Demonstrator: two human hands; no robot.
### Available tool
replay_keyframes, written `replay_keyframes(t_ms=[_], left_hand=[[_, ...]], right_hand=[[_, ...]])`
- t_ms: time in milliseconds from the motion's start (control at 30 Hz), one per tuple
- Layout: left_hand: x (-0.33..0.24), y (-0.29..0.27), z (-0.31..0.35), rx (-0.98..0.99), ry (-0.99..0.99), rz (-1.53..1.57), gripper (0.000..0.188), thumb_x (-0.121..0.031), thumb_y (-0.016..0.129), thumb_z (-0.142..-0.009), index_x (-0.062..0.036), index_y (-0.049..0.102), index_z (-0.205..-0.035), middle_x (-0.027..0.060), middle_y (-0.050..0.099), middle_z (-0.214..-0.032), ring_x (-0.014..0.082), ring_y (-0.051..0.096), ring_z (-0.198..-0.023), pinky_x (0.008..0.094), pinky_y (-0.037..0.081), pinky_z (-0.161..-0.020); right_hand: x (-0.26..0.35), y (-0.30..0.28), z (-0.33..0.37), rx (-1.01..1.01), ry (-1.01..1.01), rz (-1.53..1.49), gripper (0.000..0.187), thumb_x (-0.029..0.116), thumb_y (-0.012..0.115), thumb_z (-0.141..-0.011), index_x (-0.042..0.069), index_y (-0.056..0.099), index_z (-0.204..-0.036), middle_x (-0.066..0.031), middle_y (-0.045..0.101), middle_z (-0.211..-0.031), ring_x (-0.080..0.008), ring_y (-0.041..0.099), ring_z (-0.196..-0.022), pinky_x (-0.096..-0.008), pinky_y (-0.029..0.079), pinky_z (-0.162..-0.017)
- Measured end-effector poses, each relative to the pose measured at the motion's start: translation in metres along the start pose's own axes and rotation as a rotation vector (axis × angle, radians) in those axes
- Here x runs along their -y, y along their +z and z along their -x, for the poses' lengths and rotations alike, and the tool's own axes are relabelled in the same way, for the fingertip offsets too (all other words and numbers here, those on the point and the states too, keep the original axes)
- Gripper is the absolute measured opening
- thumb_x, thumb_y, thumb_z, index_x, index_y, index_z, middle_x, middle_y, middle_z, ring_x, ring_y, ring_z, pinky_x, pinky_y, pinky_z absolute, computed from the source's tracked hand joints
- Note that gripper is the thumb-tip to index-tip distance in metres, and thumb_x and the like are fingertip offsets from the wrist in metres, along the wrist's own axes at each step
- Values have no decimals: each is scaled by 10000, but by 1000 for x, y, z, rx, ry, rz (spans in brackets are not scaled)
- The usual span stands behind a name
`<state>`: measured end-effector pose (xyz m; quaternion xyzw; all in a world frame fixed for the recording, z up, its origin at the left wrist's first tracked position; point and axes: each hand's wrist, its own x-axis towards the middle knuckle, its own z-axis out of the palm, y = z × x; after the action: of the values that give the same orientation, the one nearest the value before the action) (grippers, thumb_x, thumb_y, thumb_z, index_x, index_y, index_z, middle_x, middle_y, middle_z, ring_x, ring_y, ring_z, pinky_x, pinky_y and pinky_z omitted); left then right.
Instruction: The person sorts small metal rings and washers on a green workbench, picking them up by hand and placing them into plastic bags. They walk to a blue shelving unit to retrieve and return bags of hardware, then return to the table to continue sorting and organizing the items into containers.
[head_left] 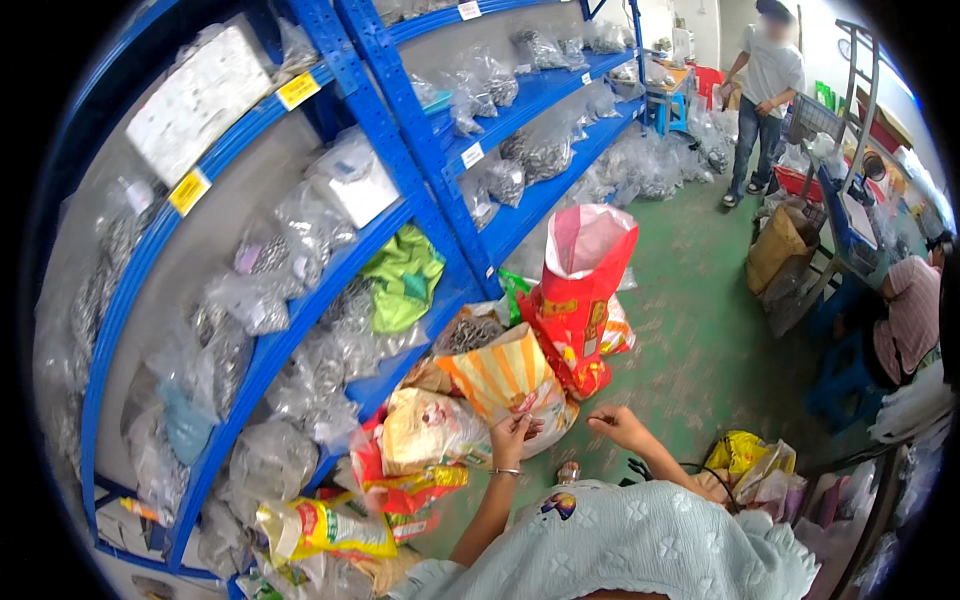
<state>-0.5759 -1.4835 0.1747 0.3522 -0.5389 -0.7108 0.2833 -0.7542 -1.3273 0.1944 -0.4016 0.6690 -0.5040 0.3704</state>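
My left hand (513, 440), with a bracelet at the wrist, is at the lower side of a cream bag with orange stripes (505, 372). Its fingers are pressed together against the bag. Dark metal parts (472, 333) show in the open mouth behind the stripes. To the right, over the green floor, my right hand (618, 428) is raised apart from the bag with curled fingers; anything in them is too small to make out. A tall red sack (575, 320) stands open just beyond, its pale inside showing.
Blue shelves (440, 215) full of clear bags of metal parts curve along the left. Yellow and red bags (330, 527) lie low at left. A person (768, 95) stands far off beside a hand truck (850, 130); another person (908, 310) sits at right. A yellow bag (738, 452) lies near my right elbow.
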Motion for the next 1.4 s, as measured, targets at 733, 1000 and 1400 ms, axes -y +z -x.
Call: replay_keyframes(t_ms=[733,1000,1400], left_hand=[[-177,181,-503,-206,604,-585,131,-114,592,-778,-22,668,-724,36,626,-631,77,534,-515,215,425,-473],[-359,159,-639,-750,881,-954,114,-113,592,-733,-34,674,-729,137,637,-680,228,635,-626,322,477,-609],[-437,136,-800,-775,871,-1184,206,-209,627,-743,-9,636,-793,166,634,-786,307,615,-739,362,471,-671]], right_hand=[[-199,-367,-92,-613,390,-209,185,176,565,-829,-2,591,-875,-50,620,-707,-126,583,-588,-247,439,-503],[-220,-424,-138,-619,533,-259,190,159,574,-825,-24,589,-875,-63,610,-690,-129,569,-556,-238,421,-484],[-272,-495,-203,-615,833,-301,186,181,571,-827,3,584,-877,-57,609,-683,-163,604,-566,-266,421,-444]])
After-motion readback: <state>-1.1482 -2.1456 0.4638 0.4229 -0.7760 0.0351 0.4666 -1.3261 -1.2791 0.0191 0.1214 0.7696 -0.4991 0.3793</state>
